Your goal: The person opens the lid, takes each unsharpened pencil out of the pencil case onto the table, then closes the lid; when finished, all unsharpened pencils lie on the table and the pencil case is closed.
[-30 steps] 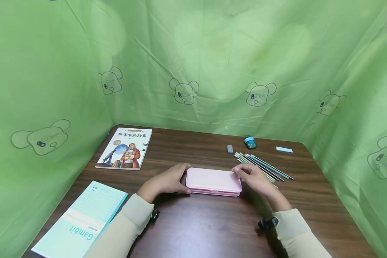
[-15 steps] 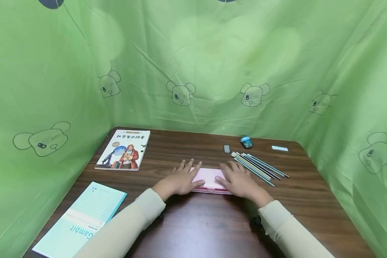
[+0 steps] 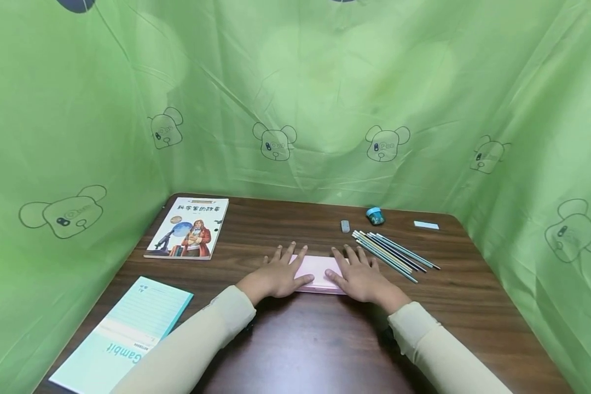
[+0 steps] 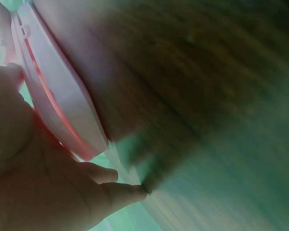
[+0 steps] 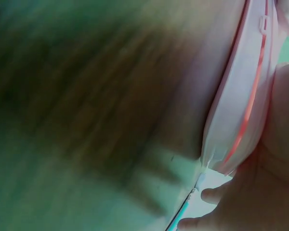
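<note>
A pink pencil case [image 3: 316,270] lies flat on the dark wooden table, its lid down. My left hand [image 3: 278,274] rests over its left end with fingers spread and straight. On the right end lies my right hand [image 3: 360,277], also spread, its thumb on the lid. Both wrist views show the case's side from close up; in the left wrist view a red line runs along the seam of the case [image 4: 62,91], with a small clasp. My palms cover the two ends of the case.
Several pencils [image 3: 391,254] lie in a loose bundle right of the case. Behind them are a grey eraser [image 3: 345,226], a blue-lidded little jar [image 3: 375,216] and a pale strip [image 3: 426,225]. A book [image 3: 189,228] and a light-blue notebook [image 3: 123,335] lie left. Green curtains [image 3: 320,98] surround the table.
One second ago my left hand held the case's left end and my right fingers touched its right corner. Both hands then spread flat over the lid, and the red gap at the front has narrowed.
</note>
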The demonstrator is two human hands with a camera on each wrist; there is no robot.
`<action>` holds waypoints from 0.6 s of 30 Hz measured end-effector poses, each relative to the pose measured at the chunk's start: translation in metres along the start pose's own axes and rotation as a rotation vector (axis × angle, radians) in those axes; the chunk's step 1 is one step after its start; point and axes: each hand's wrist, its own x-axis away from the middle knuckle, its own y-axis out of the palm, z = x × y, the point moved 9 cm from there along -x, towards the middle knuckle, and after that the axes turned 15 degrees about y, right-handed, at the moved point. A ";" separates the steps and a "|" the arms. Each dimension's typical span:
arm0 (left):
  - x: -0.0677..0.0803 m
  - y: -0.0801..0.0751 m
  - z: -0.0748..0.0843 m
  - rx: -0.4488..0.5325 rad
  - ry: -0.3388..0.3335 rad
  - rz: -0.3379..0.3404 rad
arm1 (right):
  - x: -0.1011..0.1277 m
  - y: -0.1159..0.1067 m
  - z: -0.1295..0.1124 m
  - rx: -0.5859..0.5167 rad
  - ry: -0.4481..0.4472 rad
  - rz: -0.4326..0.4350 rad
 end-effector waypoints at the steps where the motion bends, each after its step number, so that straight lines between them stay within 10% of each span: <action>1: 0.000 0.000 0.000 -0.003 -0.002 -0.002 | 0.000 0.000 0.000 0.008 0.003 0.003; 18: 0.000 0.003 0.002 -0.046 -0.020 -0.024 | -0.001 0.004 0.000 0.103 0.024 0.018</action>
